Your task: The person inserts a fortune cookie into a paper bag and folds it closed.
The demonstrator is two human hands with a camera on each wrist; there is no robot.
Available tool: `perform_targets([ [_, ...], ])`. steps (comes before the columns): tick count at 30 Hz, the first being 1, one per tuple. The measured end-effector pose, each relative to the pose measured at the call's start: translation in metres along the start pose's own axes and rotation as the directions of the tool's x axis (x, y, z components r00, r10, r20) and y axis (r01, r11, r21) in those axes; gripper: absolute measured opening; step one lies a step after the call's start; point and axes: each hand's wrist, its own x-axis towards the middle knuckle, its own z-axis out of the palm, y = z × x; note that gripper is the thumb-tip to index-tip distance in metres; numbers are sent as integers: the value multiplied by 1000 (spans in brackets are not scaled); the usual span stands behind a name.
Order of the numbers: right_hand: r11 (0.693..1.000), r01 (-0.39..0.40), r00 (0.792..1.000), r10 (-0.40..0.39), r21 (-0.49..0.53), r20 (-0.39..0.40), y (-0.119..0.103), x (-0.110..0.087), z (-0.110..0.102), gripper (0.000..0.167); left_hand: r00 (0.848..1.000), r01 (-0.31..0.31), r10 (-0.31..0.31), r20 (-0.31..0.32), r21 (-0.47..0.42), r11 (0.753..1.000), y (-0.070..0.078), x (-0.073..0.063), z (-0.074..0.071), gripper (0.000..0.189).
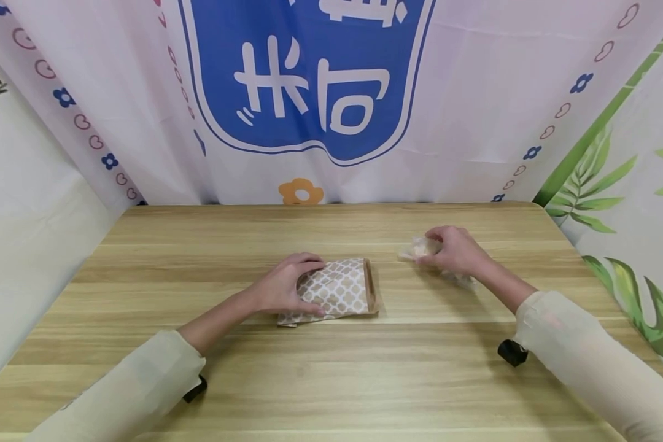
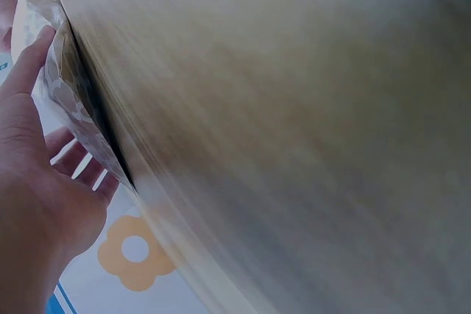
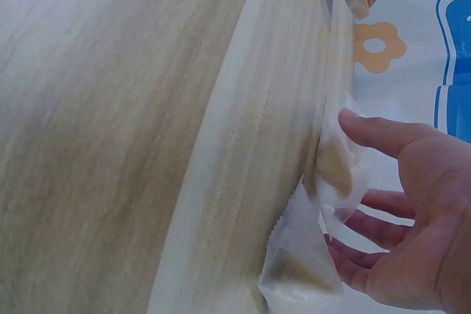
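In the head view a paper bag with a white-and-tan lattice print (image 1: 339,285) lies flat on the table, its brown open end facing right. My left hand (image 1: 287,285) holds its left end, thumb along the near side and fingers at the far side. The left wrist view shows the bag (image 2: 72,101) edge-on beside the left hand (image 2: 44,174). Farther right, my right hand (image 1: 455,250) holds a small translucent wrapped packet (image 3: 338,170) between thumb and fingers. A second wrapped packet (image 3: 298,273) lies close by, below the right hand (image 3: 412,204) in its wrist view.
The wood-grain table (image 1: 364,374) reaches back to a printed curtain (image 1: 453,123) with a blue emblem. A leaf-patterned cloth (image 1: 630,270) hangs along the right side. Black wrist devices (image 1: 512,353) show under both sleeves.
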Motion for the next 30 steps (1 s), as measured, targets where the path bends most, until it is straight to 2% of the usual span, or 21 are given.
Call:
perform_targets([
  [6, 1000, 14, 1000, -15, 7, 14, 0, 3, 0, 78, 1000, 2, -2, -4, -3, 1000, -1, 0, 0, 90],
  [12, 1000, -16, 999, 15, 17, 36, -1, 2, 0, 84, 1000, 9, -9, -4, -9, 1000, -1, 0, 0, 90],
  [30, 995, 103, 994, -103, 10, -29, -6, -8, 5, 70, 999, 37, -37, -8, -33, 999, -2, -1, 0, 87],
])
